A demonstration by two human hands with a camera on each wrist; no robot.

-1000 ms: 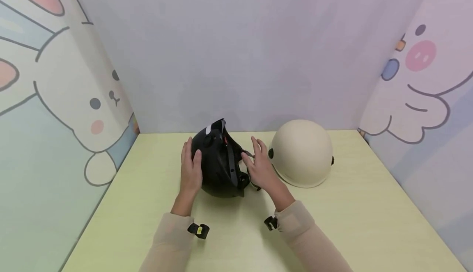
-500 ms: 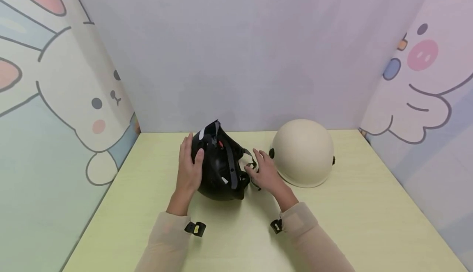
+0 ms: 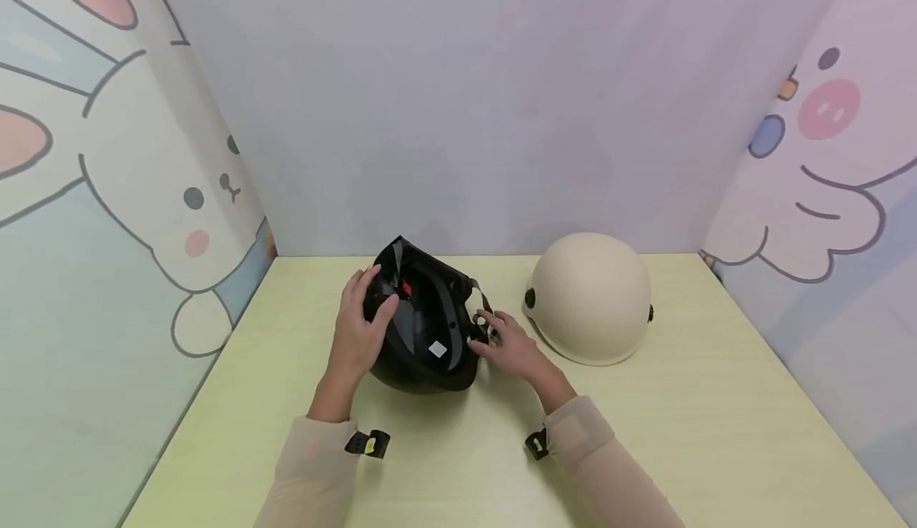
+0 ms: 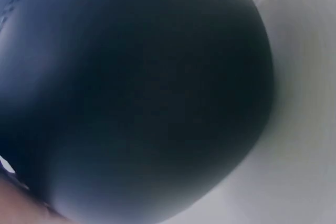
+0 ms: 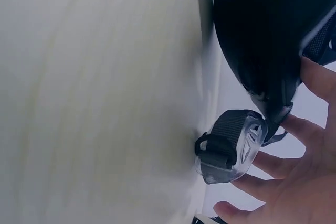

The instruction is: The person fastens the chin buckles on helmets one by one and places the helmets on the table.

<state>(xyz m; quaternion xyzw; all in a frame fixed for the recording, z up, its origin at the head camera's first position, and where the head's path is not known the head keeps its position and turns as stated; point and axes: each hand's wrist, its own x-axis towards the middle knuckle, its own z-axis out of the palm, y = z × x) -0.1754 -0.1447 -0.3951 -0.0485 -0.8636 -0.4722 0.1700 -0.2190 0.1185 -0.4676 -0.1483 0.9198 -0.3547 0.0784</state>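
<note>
A black helmet (image 3: 415,313) lies tipped on its side, its hollow facing up and to the right. Inside show dark padding, a red patch and a small white label (image 3: 438,349). My left hand (image 3: 356,329) grips the helmet's left side, thumb at the rim and fingers round the shell. That shell fills the left wrist view (image 4: 147,93). My right hand (image 3: 512,346) touches the right rim with thumb and forefinger. The other fingers are spread behind a dark chin strap, whose clear-edged buckle piece (image 5: 231,145) hangs near them in the right wrist view.
A cream helmet (image 3: 591,299) stands dome up to the right of my right hand. Both rest on a pale yellow-green table (image 3: 444,464). A plain pale backdrop (image 3: 487,114) rises behind, with cartoon-printed panels at both sides.
The black helmet has turned so that more of its inside faces me. My left hand shifted slightly left and down with it; my right hand moved down from the strap to the rim.
</note>
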